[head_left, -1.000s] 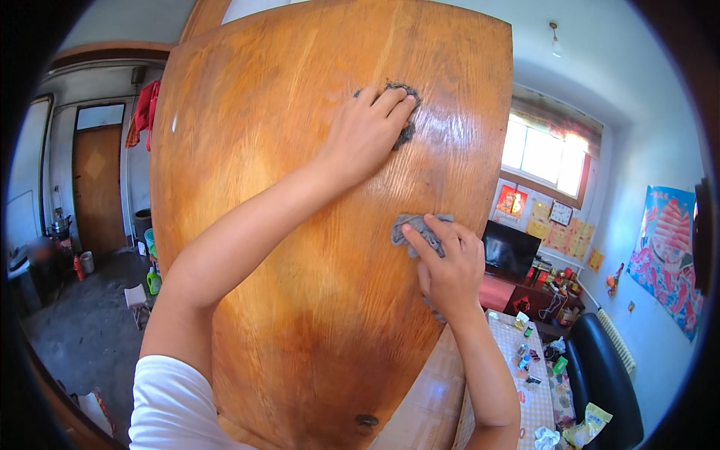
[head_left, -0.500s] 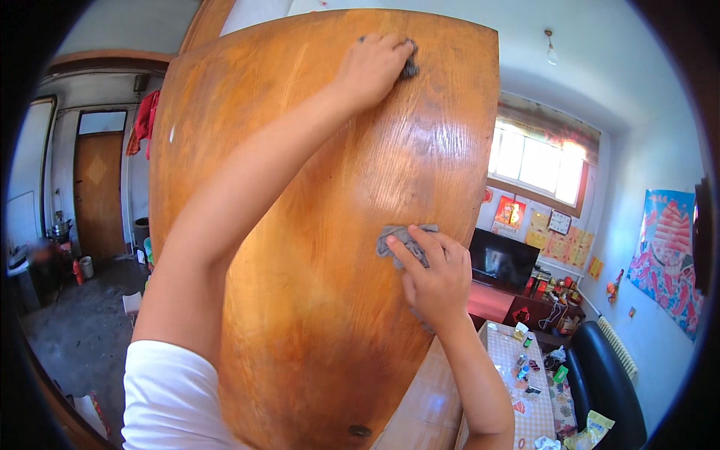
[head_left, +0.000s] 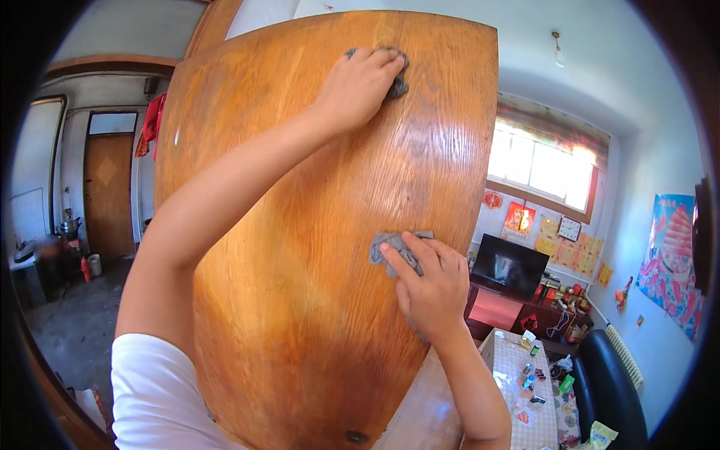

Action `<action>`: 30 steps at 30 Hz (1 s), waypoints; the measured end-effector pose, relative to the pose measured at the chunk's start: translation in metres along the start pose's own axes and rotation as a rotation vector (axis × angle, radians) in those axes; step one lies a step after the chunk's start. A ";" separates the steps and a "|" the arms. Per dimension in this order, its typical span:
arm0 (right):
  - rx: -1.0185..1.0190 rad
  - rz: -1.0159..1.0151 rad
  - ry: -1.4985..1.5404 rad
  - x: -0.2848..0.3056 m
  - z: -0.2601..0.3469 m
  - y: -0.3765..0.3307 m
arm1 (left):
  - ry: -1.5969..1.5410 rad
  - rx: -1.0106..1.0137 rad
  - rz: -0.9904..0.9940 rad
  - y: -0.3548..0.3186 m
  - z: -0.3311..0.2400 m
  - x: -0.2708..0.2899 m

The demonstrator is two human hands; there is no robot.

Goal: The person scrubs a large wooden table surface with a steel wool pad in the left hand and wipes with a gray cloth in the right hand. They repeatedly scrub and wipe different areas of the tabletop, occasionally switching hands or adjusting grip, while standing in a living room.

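Observation:
A large varnished wooden door [head_left: 300, 247] fills the middle of the view, with a dark oval fitting [head_left: 356, 436] near its lower edge. High on it, my left hand [head_left: 358, 86] presses a crumpled dark grey cloth [head_left: 397, 88] against the wood, the fingers curled over it. Lower down, close to the right edge, my right hand [head_left: 435, 289] holds a lighter grey cloth [head_left: 386, 247] flat to the surface. Part of each cloth is hidden under the fingers and palm. Shiny streaks show on the wood between the two hands.
To the right stand a table [head_left: 504, 360] with a checked cover and small bottles, a black sofa [head_left: 611, 390], and a television [head_left: 510, 264] on a cabinet. At left, another room holds a stove area and a brown door [head_left: 110, 195].
My left hand and its cloth have moved slightly down and left on the door. My right hand has shifted a little left and down with its cloth. The view has tilted slightly.

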State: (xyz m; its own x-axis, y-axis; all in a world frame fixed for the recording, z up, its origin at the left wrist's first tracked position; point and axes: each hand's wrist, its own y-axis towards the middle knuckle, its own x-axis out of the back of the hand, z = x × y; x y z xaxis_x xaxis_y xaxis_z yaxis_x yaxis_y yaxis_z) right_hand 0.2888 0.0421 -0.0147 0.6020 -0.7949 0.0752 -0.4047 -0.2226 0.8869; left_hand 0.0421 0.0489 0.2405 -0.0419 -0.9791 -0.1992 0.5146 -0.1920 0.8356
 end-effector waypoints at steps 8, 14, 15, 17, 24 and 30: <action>0.004 -0.021 0.031 -0.001 0.007 0.007 | -0.041 0.100 -0.210 0.073 0.031 -0.029; -0.009 -0.002 -0.002 0.003 0.000 -0.001 | 0.002 0.070 0.108 0.017 -0.006 -0.014; -0.003 0.000 -0.005 0.003 0.000 0.000 | 0.010 0.046 0.087 0.013 0.001 -0.018; -0.003 -0.006 -0.012 0.001 0.001 0.000 | 0.023 0.029 -0.028 0.026 0.011 -0.033; 0.009 -0.036 0.059 -0.005 0.007 0.004 | -0.122 0.315 0.175 0.122 0.052 -0.018; -0.007 -0.019 0.025 0.001 0.003 0.001 | 0.028 0.238 0.203 0.080 0.019 -0.017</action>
State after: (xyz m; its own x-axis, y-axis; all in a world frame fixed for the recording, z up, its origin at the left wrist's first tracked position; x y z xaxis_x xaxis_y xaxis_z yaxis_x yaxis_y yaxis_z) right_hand 0.2874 0.0397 -0.0152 0.6266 -0.7763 0.0691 -0.3883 -0.2340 0.8913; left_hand 0.0677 0.0491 0.3211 0.0667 -0.9974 -0.0277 0.2949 -0.0068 0.9555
